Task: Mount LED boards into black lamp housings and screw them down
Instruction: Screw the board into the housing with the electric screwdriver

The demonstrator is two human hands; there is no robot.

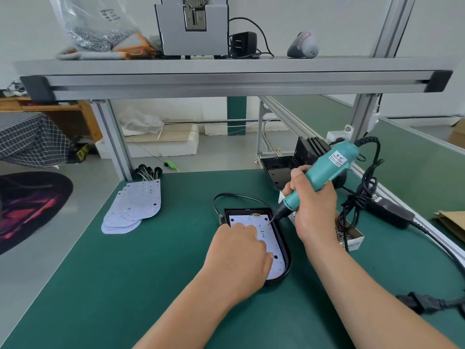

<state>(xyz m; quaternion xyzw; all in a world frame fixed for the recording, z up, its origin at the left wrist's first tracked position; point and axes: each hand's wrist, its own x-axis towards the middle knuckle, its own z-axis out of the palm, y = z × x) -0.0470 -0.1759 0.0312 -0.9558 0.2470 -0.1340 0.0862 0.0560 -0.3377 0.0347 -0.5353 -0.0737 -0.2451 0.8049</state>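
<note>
one screwdriver (pixel 317 178) at led board (pixel 273 244)

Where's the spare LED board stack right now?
Head view: spare LED board stack lies left on the green mat, beside the black wired connectors, left of the lamp housing.

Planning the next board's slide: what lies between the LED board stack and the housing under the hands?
Only bare green mat between stack and housing, head view.

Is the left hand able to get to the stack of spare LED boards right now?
Probably yes: only bare mat lies between the left hand and the stack of LED boards, but it is pressing down the LED board in the black housing.
</note>
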